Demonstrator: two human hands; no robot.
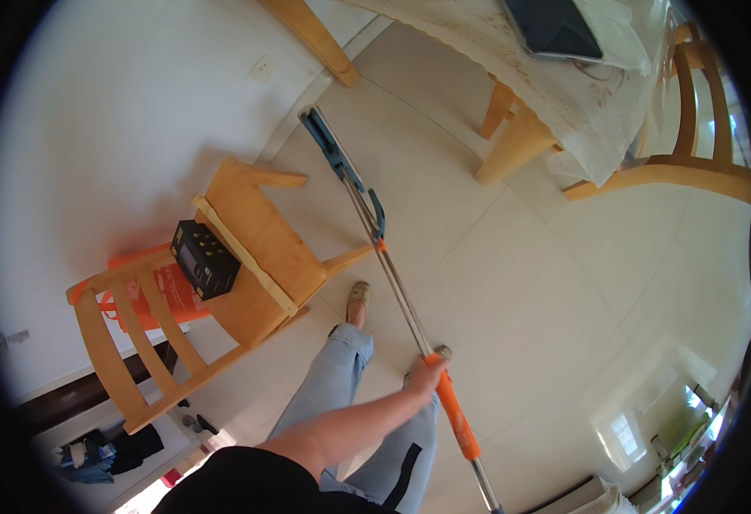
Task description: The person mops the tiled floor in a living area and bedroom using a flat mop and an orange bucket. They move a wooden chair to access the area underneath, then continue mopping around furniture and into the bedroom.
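Observation:
My left hand (428, 379) grips the orange sleeve (457, 417) of a squeeze mop with a steel pole (404, 297). The pole slants across the view, and its lower end runs out of the bottom edge. At its far end is a dark teal and metal mop head (331, 149), turned towards the wall; I cannot tell whether it touches the floor. A curved teal lever (377, 209) sits on the pole below the head. My right hand is out of view.
A wooden chair (272, 231) at left holds a black box (205, 259) and a wooden strip (247, 257). An orange bag (176, 289) is behind it. At upper right, a table with a lace cloth (542, 103) bears a smartphone (554, 29). Another wooden chair (671, 170) stands beside it.

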